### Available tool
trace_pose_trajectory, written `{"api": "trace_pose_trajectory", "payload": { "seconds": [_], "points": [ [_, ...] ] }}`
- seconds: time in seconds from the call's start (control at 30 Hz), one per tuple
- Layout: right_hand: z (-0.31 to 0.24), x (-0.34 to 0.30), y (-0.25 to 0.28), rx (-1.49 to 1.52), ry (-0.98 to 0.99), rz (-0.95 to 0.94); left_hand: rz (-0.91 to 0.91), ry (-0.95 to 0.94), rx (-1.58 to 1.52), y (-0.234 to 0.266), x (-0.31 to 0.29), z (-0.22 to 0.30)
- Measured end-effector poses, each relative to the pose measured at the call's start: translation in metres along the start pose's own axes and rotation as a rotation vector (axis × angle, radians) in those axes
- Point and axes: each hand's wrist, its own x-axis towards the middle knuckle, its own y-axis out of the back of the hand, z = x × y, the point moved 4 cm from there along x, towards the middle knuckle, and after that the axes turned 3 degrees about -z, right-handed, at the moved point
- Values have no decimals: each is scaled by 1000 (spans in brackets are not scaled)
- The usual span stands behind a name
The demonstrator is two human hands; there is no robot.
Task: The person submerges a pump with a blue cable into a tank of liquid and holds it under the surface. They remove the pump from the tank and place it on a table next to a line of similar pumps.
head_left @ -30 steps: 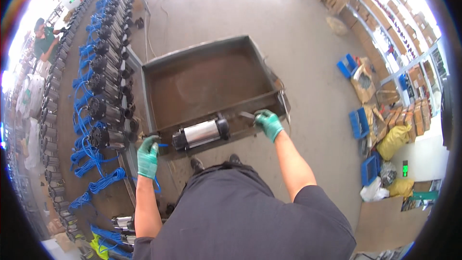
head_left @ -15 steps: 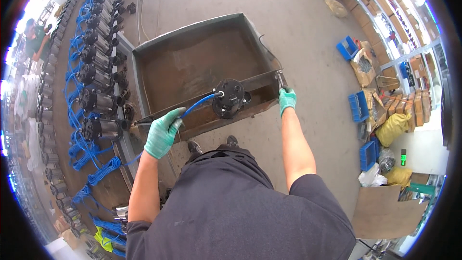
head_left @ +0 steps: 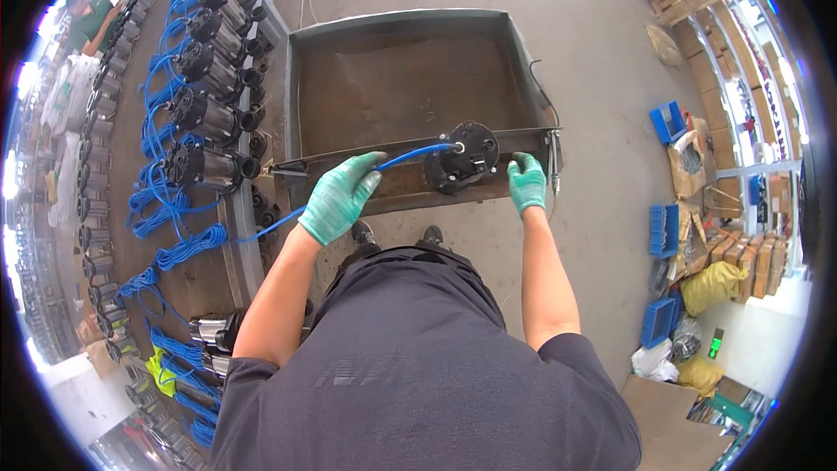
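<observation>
My gloved left hand (head_left: 342,198) is closed around a blue cable (head_left: 410,155), which runs into the top of a black pump (head_left: 472,153). The pump leans at the near side of a grey metal tank (head_left: 401,14), beside a long bar (head_left: 366,147) that crosses it. To the pump's right is my gloved right hand (head_left: 527,181), fingers slightly bent and apart, with nothing seen in them. A metal fitting (head_left: 555,166) at the bar's right end stands just beyond that hand, apart from it. The pump's lower part is partly hidden.
On the left, a row of similar pumps (head_left: 205,166) with coiled blue cables (head_left: 190,247) lines a bench. Blue bins (head_left: 663,229), yellow sacks (head_left: 713,288) and shelving (head_left: 758,170) stand at the right. A co-worker (head_left: 91,22) is at the far left.
My right hand has let go of the fitting at the bar's end and moved left toward the pump. The pump now tilts more. My left hand keeps hold of the cable.
</observation>
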Motion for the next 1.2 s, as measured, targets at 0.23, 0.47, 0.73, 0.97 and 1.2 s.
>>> {"api": "trace_pose_trajectory", "payload": {
  "seconds": [0.23,0.47,0.73,0.97,1.2],
  "points": [
    [7,10,-45,10,-106,-232,-15,20,162,4,1,-2],
    [-65,-5,-20,363,-293,-405,465,491,-297,96,-62,-49],
    [-206,-66,-56,42,244,-315,417,555,-89,86,-97,-125],
    [-104,-31,-32,232,-103,-454,375,306,-331,123,-80,-26],
    [8,-4,-63,96,-172,-347,25,86,-59,40,-10,-5]
  ]
}}
